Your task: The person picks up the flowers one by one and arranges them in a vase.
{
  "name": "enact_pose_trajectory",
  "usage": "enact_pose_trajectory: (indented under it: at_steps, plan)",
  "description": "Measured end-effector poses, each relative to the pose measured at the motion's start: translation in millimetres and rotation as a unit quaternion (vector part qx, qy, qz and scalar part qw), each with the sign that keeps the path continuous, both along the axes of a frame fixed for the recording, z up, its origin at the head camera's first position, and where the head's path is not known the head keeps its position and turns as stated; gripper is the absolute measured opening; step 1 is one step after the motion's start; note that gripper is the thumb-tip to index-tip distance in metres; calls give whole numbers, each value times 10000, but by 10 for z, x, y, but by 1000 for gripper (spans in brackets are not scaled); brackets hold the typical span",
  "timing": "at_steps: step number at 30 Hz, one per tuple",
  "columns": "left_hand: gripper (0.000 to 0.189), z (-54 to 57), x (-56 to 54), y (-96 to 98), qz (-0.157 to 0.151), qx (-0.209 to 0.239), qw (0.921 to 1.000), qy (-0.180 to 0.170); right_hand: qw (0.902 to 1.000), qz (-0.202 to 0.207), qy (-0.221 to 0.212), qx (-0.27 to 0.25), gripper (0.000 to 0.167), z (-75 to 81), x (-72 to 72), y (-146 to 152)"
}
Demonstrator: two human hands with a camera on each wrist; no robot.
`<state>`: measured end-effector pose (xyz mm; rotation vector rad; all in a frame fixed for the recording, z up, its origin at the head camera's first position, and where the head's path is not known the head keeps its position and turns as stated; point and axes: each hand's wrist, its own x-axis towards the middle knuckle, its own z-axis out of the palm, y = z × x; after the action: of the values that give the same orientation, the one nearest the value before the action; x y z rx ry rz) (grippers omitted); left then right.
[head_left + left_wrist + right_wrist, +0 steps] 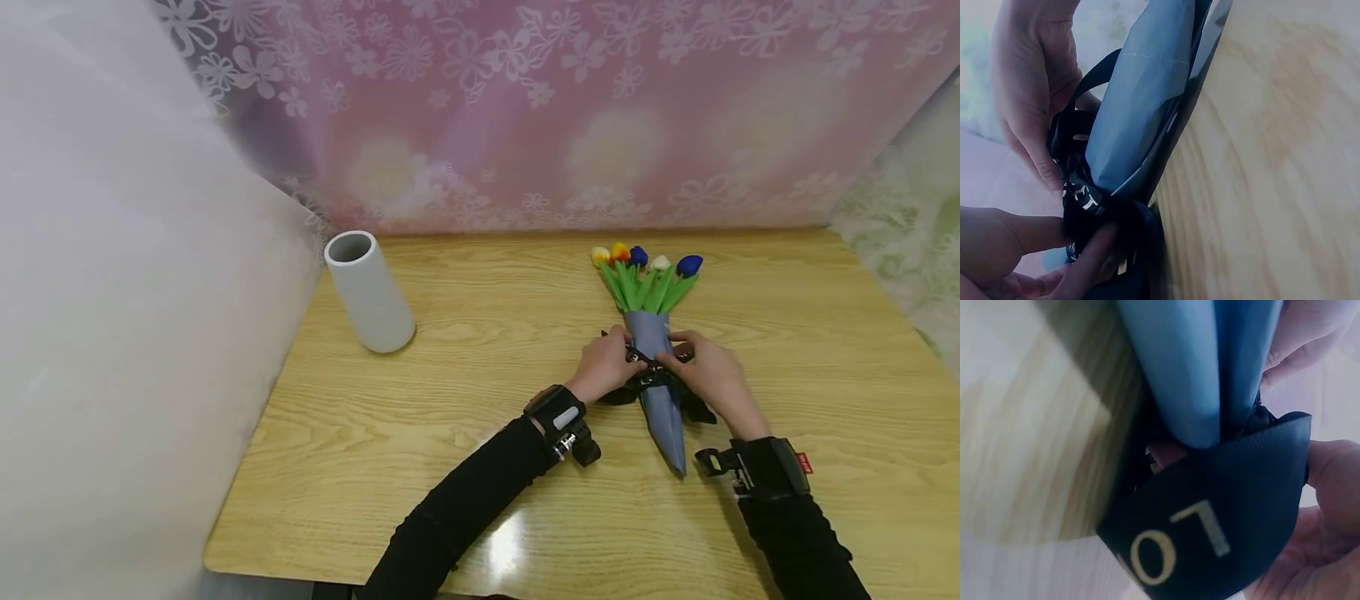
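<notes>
A bouquet of tulips (651,287), white, orange-yellow and blue with green leaves, lies on the table in blue-grey wrapping paper (663,425). Black ribbon (651,375) with light lettering crosses its middle. My left hand (603,367) pinches the ribbon at the left side of the wrap; my right hand (714,375) holds it at the right side. In the left wrist view, the bunched ribbon (1085,197) sits against the wrap, with left fingers pressed into it. A wide ribbon loop (1235,494) marked with letters fills the lower right wrist view, partly covering the right fingers.
A white vase (372,296) stands upright at the table's back left. The wooden table (420,450) meets a pink floral curtain (525,150) at the back. White cloth (112,292) hangs along the left side.
</notes>
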<state>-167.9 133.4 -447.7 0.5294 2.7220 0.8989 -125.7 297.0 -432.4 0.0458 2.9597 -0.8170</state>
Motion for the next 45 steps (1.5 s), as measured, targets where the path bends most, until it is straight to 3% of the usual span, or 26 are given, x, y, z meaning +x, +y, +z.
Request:
enact_pose_trajectory:
  at_steps: [6,15,23,34,41,45]
  plan:
    - [42,31,-53,-219,22,50,10000,-7,9998,168,-5,-90,58,-9,-97,-178]
    - [43,67,-84,-579,258,-330,9991,112,9986,457,-4,-258,56,-7,-221,-506]
    - [43,90,-106,-870,334,-349,9988,-47,9963,670,-162,-505,53,-31,-293,-740]
    - [42,58,-134,-1301,521,97,9984,-210,9883,1140,-266,-977,50,-85,-365,-965]
    - [43,8,-128,-1430,635,286,9975,-97,9879,1189,-376,-922,50,-90,-373,-1058]
    - [44,13,-119,-1473,553,209,9982,-23,9875,1157,-377,-1003,51,-106,-369,-1053]
